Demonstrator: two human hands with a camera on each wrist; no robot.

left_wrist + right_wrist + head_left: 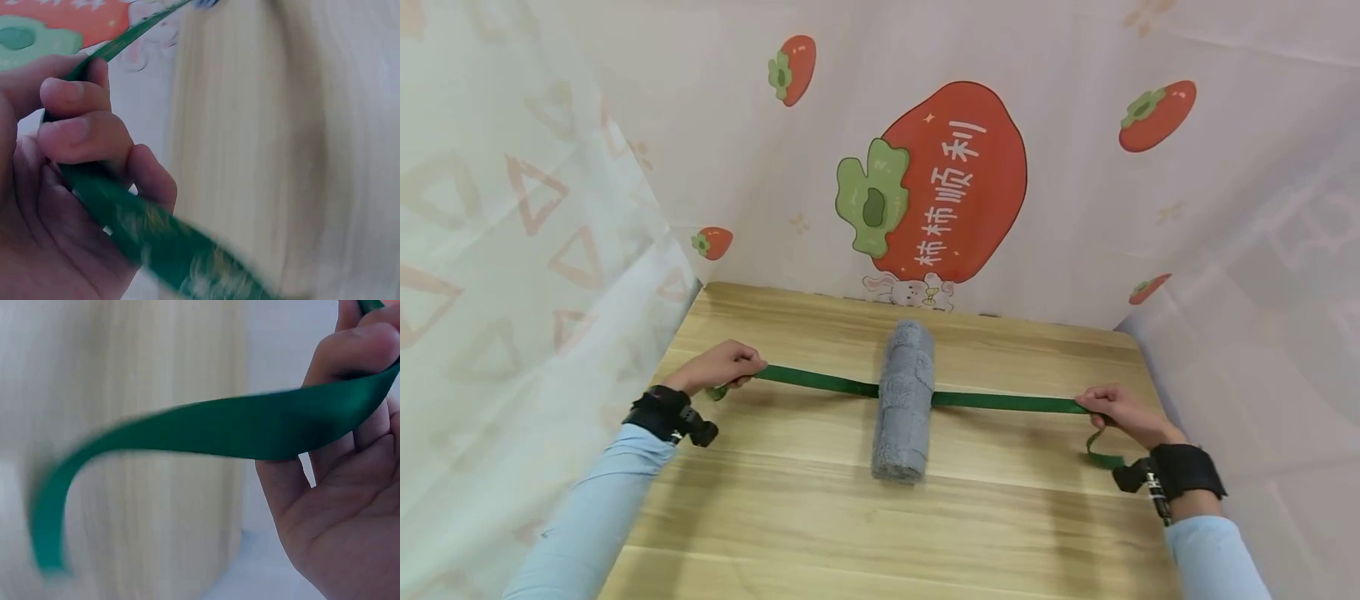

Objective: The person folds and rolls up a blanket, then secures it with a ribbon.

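Note:
A rolled grey towel [904,417] lies lengthwise in the middle of the table. From both its sides stretches a green ribbon [1011,403]; the towel hides the part between. My left hand [722,365] pinches the ribbon well to the left of the roll, fingers curled round it, and in the left wrist view a patterned tail of ribbon [181,250] hangs past the palm. Out to the right, my right hand [1123,410] grips the other side of the ribbon. Its loose end [219,428] curves down away from the fingers in the right wrist view.
The wooden table [820,533] has a light grain. Behind it hangs a pale cloth [700,125] printed with red fruit, and further cloth walls stand close on the left and right. Both wrists carry black straps with small cameras.

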